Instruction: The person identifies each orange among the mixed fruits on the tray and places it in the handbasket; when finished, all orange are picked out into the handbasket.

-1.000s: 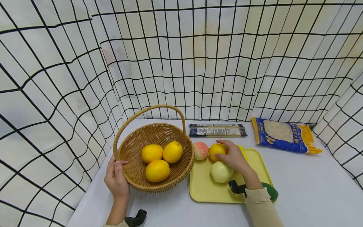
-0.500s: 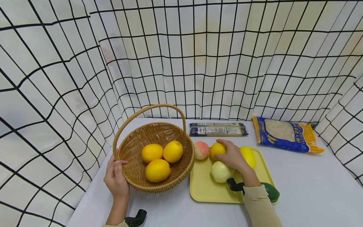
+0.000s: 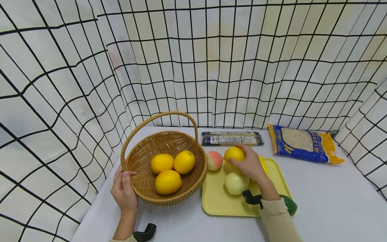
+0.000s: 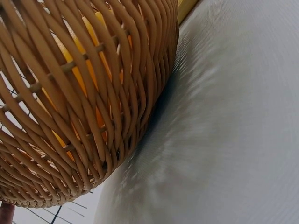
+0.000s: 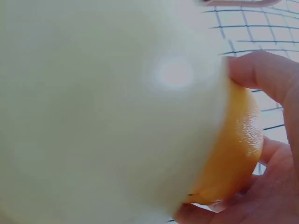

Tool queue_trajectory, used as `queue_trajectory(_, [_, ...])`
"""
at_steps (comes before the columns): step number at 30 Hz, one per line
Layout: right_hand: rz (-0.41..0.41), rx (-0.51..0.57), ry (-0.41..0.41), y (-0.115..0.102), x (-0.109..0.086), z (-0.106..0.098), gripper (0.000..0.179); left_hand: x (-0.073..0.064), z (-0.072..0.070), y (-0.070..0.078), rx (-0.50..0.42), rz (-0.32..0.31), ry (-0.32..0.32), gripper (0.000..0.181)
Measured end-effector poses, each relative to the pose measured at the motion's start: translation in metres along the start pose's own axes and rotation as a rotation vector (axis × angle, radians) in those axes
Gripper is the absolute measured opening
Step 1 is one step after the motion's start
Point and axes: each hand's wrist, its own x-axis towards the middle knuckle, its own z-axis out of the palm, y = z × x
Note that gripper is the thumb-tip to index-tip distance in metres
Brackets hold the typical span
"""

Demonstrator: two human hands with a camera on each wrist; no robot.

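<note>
My left hand (image 3: 125, 191) grips the left rim of a wicker basket (image 3: 160, 139), thumb over the edge. Three yellow lemons (image 3: 168, 182) lie inside the basket, which tilts toward me. With thumb and fingers, my right hand (image 3: 251, 164) holds another lemon (image 3: 234, 154) above the back edge of a yellow tray (image 3: 223, 206). Just in front of it on the tray sits a pale green round fruit (image 3: 237, 183); it fills much of the right wrist view and hides part of the held lemon (image 5: 236, 144). A pink peach (image 3: 214, 160) lies at the tray's back left corner.
A bright yellow item (image 3: 263, 164) shows partly behind my right hand. Near the right wrist lies a dark green item (image 3: 288, 205), partly covered by the sleeve. Farther back are a dark flat packet (image 3: 232, 138) and a blue and yellow bag (image 3: 302, 143). Grid-patterned cloth walls surround the table.
My right hand has raised the lemon slightly and moved it a little right, away from the peach. My left hand and the basket stay where they were.
</note>
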Motion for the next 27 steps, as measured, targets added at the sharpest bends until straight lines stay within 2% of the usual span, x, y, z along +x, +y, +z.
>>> queue_trajectory(10, [-0.057,0.133,0.076,-0.034,-0.01,-0.002,0.06,0.0,0.0,0.0,-0.003,-0.004,-0.004,0.035])
queue_trajectory(14, [-0.08,0.147,0.073,-0.044,-0.013,0.001,0.059,0.0,0.0,-0.002,0.004,-0.004,-0.003,0.035])
queue_trajectory(27, [-0.256,0.249,0.049,-0.077,-0.028,0.024,0.06,0.0,0.0,0.002,-0.025,0.009,-0.004,0.035])
